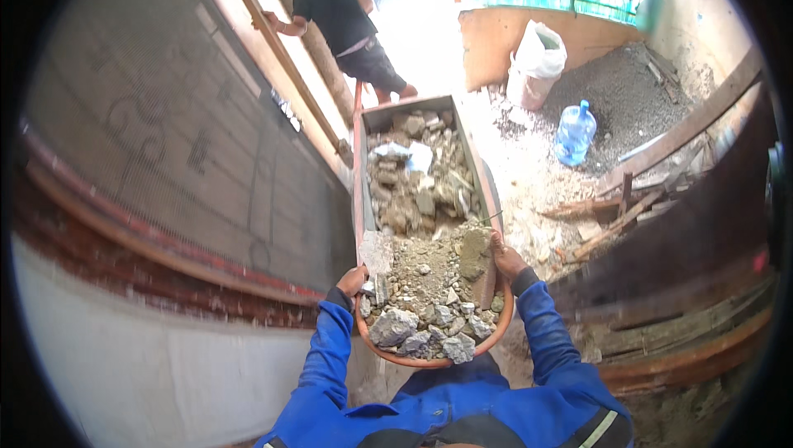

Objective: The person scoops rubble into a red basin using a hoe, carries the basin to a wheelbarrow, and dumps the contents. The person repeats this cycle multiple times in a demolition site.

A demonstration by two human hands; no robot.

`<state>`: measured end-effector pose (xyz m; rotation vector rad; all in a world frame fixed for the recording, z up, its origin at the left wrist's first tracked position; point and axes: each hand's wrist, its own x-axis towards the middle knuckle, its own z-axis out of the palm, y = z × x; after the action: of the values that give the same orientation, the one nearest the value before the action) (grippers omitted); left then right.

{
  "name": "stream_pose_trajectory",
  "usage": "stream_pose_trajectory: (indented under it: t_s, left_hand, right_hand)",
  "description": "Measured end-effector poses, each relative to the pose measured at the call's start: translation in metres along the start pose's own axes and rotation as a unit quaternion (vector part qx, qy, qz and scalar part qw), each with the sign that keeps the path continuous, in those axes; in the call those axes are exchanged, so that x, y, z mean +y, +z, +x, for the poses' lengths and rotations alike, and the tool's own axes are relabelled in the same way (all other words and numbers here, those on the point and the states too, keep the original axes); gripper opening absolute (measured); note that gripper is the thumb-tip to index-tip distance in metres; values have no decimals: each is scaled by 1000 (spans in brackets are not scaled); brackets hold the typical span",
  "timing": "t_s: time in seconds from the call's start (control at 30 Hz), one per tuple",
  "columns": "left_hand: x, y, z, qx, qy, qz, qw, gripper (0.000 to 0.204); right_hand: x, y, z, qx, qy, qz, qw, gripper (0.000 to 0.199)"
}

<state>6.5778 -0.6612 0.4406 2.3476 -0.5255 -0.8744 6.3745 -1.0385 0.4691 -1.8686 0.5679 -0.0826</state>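
Note:
An orange-rimmed tub (499, 328) heaped with broken concrete and grit stands right in front of my body. My left hand (353, 280) is closed on its left side, beside a pale slab (377, 251). On the opposite side my right hand (507, 256) grips the edge, next to an upright grey-brown chunk (476, 253); part of its fingers is hidden. Larger lumps of concrete (394, 327) lie at the near end. Just beyond is a long grey-walled trough (469, 141) full of rubble (423, 192); I cannot tell whether it joins the tub.
A person (340, 14) in dark clothes stands past the trough, one hand on a wooden post (277, 43). A mesh-covered panel (190, 118) borders the left. To the right are a white sack (541, 52), a blue water jug (575, 134), a gravel pile (615, 89) and scrap timber (619, 221).

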Motion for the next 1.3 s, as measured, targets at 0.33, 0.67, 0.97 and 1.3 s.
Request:
stream_pose_trajectory:
  t_s: [0.33,0.67,0.97,1.3]
  left_hand:
    - [53,-192,234,1,-51,-483,874,29]
    - [61,-198,229,-35,-168,-553,815,45]
    - [23,-75,153,30,-85,-392,915,35]
    - [-73,36,-50,27,-23,-653,756,77]
  right_hand:
    - [-122,-40,311,-238,162,198,937,78]
    - [-65,-47,377,-135,132,-36,981,21]
    - [57,-48,205,-124,110,-215,963,34]
    - [77,60,-124,103,231,322,912,12]
